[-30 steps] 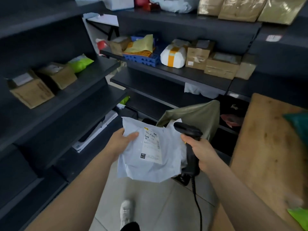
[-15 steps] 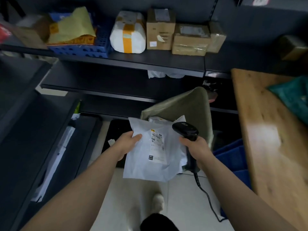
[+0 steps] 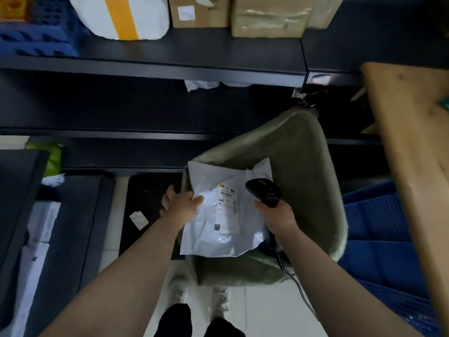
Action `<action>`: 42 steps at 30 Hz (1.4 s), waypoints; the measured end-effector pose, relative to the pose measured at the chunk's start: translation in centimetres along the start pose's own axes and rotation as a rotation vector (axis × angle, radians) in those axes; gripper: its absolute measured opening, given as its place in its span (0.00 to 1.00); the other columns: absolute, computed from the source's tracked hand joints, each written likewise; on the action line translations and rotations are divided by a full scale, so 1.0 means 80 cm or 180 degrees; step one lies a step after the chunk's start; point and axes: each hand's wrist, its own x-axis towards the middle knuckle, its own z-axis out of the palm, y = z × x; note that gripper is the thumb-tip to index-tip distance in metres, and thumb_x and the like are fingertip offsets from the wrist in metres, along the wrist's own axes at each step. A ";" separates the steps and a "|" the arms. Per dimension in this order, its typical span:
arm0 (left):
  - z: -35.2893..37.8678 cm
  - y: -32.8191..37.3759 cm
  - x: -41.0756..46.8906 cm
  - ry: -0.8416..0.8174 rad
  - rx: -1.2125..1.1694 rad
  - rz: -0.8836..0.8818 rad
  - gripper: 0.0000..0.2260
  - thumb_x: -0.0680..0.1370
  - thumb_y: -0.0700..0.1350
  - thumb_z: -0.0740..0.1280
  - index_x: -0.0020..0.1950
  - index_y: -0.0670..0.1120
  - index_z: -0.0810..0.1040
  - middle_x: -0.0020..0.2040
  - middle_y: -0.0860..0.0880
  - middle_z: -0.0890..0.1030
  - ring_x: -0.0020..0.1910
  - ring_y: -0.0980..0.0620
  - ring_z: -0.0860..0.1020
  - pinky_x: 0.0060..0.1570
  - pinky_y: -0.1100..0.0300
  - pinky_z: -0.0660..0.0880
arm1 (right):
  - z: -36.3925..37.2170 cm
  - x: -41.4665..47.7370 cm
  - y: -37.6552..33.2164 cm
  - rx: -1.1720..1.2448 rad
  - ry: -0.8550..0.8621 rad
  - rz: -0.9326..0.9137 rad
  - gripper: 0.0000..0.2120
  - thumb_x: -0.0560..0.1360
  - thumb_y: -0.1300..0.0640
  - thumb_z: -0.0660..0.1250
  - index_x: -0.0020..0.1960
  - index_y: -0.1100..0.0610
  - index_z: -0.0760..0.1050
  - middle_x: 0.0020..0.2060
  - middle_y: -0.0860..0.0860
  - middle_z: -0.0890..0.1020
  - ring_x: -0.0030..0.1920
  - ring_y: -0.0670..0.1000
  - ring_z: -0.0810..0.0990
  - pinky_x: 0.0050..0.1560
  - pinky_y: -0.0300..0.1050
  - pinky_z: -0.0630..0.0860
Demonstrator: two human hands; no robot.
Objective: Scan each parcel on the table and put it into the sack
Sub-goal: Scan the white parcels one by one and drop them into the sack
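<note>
A white poly-mailer parcel (image 3: 218,229) with a printed label facing up hangs over the mouth of the olive-green sack (image 3: 303,166) on the floor. My left hand (image 3: 182,205) grips the parcel's left edge, thumb on top. My right hand (image 3: 277,215) holds a black barcode scanner (image 3: 263,192) by its handle, its head over the parcel's upper right part beside the label. The scanner's cable runs down past the sack. The sack's inside is hidden by the parcel.
Dark shelves (image 3: 170,59) with cardboard boxes and a white-and-yellow parcel (image 3: 126,15) stand ahead. A wooden table (image 3: 413,142) edges in on the right, blue crates (image 3: 379,234) beneath it. A black mat (image 3: 145,210) lies left of the sack. My feet stand on the tiled floor.
My view has tilted downward and closer to the sack. Both hands have carried the parcel and scanner forward until the parcel is over the sack's opening.
</note>
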 end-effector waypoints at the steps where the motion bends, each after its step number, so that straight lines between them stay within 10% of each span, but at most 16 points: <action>1: 0.005 -0.003 0.013 -0.0029 -0.0037 -0.0026 0.16 0.79 0.57 0.61 0.61 0.50 0.78 0.78 0.42 0.46 0.75 0.37 0.50 0.73 0.41 0.53 | 0.005 0.013 0.005 -0.0014 0.0033 0.0021 0.09 0.75 0.56 0.71 0.53 0.58 0.77 0.45 0.54 0.81 0.46 0.54 0.80 0.52 0.51 0.78; 6: 0.031 -0.025 0.064 -0.0218 -0.0696 0.0055 0.15 0.80 0.49 0.63 0.51 0.37 0.79 0.53 0.36 0.79 0.49 0.41 0.78 0.49 0.51 0.74 | 0.030 0.067 0.034 -0.0003 0.0151 0.0248 0.08 0.74 0.57 0.72 0.51 0.57 0.77 0.44 0.53 0.80 0.41 0.50 0.78 0.51 0.49 0.77; 17: 0.022 -0.069 0.076 -0.0103 -0.1525 -0.0013 0.12 0.78 0.43 0.68 0.61 0.46 0.79 0.60 0.45 0.79 0.56 0.48 0.78 0.60 0.47 0.75 | 0.043 0.087 0.046 -0.0236 0.0111 0.0524 0.18 0.75 0.58 0.71 0.62 0.65 0.76 0.57 0.61 0.80 0.52 0.57 0.79 0.51 0.49 0.75; 27: -0.034 -0.009 -0.039 -0.0259 -0.0118 0.0994 0.16 0.80 0.47 0.64 0.66 0.42 0.75 0.64 0.45 0.78 0.62 0.48 0.76 0.56 0.62 0.68 | -0.034 -0.076 0.009 -0.0367 0.0251 -0.0128 0.09 0.74 0.55 0.71 0.51 0.59 0.78 0.40 0.57 0.83 0.44 0.59 0.82 0.44 0.54 0.77; 42: 0.068 0.199 -0.402 0.0296 0.2416 0.4100 0.18 0.81 0.54 0.59 0.67 0.49 0.73 0.62 0.49 0.77 0.57 0.47 0.75 0.53 0.52 0.73 | -0.309 -0.391 0.128 -0.0036 0.1197 -0.0361 0.07 0.70 0.49 0.70 0.39 0.51 0.75 0.22 0.45 0.79 0.22 0.41 0.77 0.25 0.37 0.71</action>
